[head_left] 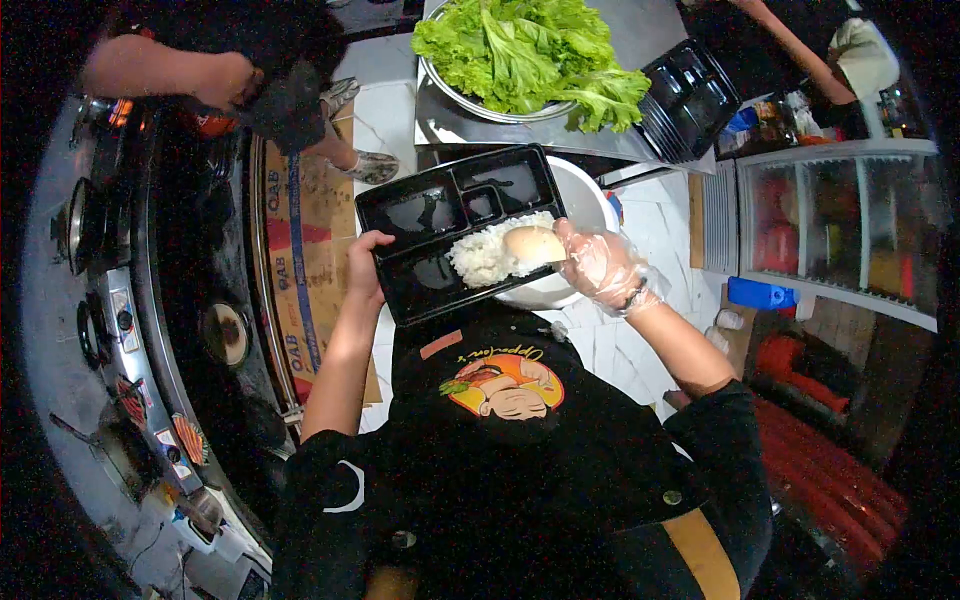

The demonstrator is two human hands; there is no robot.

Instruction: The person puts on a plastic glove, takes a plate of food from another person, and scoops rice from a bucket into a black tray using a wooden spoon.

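Note:
A black compartment meal tray [410, 215] is tilted in front of my chest, with my left hand [370, 268] gripping its left end. White rice [485, 252] lies heaped in the right part of its near long compartment; the other compartments hold no food. My right hand [600, 268], in a clear plastic glove, closes around a pale, rounded rice paddle [534, 245]. The paddle's blade rests against the rice, and its handle is hidden in the hand. Behind the tray stands a white tub [590, 195], partly covered by it.
Lettuce [520, 55] fills a bowl on the steel table [450, 130] ahead. Stacked black trays [690, 95] sit at its right corner. A co-worker [220, 80] stands ahead left, another person's arm [800, 50] ahead right. Stoves [125, 320] line the left; a glass-fronted cabinet [840, 220] is right.

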